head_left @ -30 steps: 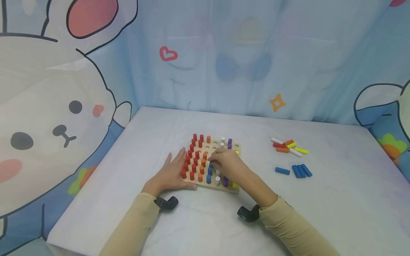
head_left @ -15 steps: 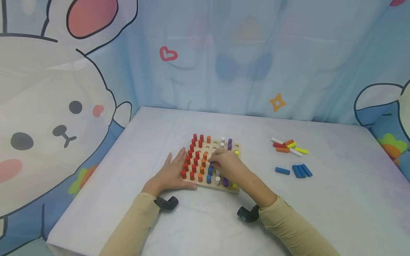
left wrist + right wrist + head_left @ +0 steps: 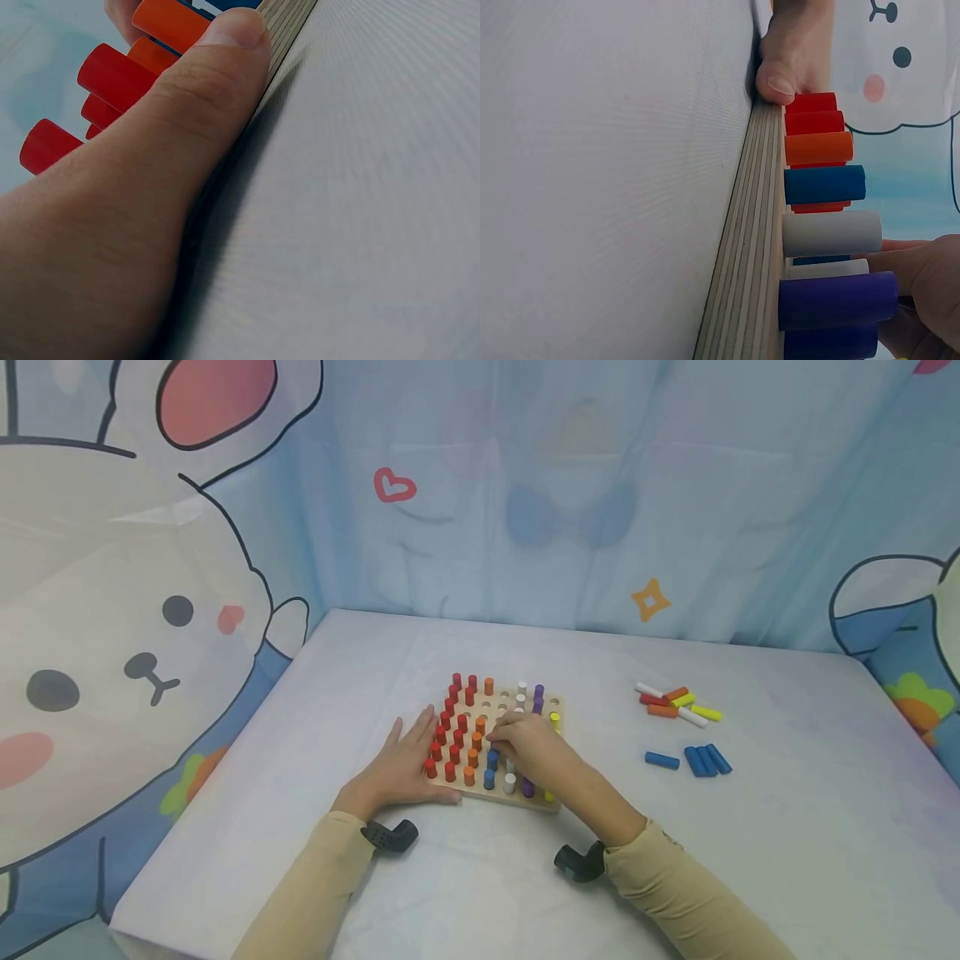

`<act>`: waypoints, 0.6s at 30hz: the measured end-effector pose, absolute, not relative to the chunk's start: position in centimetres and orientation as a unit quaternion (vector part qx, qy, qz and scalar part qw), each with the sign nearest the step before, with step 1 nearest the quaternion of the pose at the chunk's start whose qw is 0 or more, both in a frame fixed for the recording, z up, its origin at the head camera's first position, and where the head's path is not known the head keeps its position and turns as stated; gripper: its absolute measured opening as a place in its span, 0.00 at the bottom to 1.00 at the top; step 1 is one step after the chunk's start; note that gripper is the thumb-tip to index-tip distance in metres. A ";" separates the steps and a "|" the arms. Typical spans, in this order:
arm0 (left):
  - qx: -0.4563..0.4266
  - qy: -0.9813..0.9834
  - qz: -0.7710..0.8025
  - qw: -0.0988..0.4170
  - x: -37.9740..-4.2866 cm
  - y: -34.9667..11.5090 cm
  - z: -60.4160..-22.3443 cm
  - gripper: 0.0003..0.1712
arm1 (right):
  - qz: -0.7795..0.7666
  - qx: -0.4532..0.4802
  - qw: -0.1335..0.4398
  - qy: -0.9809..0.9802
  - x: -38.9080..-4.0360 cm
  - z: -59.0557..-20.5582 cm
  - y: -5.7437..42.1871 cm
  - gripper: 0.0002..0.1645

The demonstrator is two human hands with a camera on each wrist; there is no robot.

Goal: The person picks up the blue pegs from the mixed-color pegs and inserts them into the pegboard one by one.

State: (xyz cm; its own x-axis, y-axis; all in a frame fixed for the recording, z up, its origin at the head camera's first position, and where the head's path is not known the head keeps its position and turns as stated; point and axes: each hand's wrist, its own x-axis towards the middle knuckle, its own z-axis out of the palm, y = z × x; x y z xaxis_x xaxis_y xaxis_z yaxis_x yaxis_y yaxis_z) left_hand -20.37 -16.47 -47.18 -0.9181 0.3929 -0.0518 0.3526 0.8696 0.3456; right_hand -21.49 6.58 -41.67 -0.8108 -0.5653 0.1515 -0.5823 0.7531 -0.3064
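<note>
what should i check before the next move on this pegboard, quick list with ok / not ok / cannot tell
1. Left hand touching the pegboard: ok, it rests along the left side, thumb at the near edge.
2. Right hand on the blue column: ok, fingertips pinch a blue peg.
3. That peg fully seated: cannot tell, the fingers cover much of it.
4. Blue column filled: not ok, empty holes show at its far end.
5. Loose blue pegs available: ok, four lie right of the board, apart from the mixed-colour pegs.
</note>
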 end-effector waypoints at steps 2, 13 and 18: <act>0.192 0.965 0.167 0.062 -20.4 -16.5 -47.2 0.75 | 0.172 0.306 0.027 -0.936 -21.5 -41.7 6.5 0.10; 0.191 0.966 0.164 0.065 -20.3 -16.5 -47.1 0.74 | 0.178 0.296 0.024 -0.938 -21.5 -41.8 6.5 0.11; 0.189 0.964 0.172 0.069 -20.3 -16.4 -47.0 0.75 | 0.178 0.286 0.023 -0.941 -21.4 -41.6 6.6 0.11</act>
State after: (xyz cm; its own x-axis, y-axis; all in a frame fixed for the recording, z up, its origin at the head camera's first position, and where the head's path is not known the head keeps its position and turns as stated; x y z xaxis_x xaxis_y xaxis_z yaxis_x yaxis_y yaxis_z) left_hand -20.28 -16.44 -47.05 -0.9195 0.3873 -0.0675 0.3401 0.8698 0.3575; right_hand -21.45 6.56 -41.56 -0.8356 -0.5300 0.1444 -0.5462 0.7734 -0.3217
